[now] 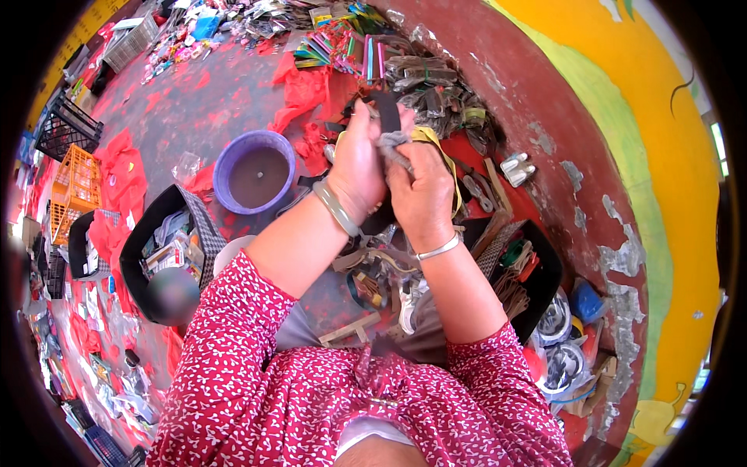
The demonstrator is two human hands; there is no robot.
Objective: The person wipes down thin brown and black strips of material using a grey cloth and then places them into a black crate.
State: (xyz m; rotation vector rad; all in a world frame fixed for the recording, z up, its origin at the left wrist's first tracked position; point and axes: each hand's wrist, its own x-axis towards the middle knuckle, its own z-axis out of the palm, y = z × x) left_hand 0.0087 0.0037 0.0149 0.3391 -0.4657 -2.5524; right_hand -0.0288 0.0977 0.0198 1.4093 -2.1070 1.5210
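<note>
In front of me my two hands meet over a knotted grey cord [394, 141] and a dark strap [387, 113]. My right hand [424, 187] pinches the grey cord between thumb and fingers. With its fingers curled, my left hand [359, 165] grips the dark strap at its upper end; part of that grip is hidden. Yellow straps [436, 142] show just behind my right hand, and I cannot tell whether they join the cord. Below my wrists lie a light-coloured strip with a pale end [407, 310] and a wooden piece [350, 330].
A purple basin [225, 183] of murky water stands left of my hands. Black fabric boxes full of small goods sit left [144, 268] and right [545, 272]. An orange crate [76, 187] is farther left. Bundled goods [428, 74] line the base of a peeling wall [576, 148].
</note>
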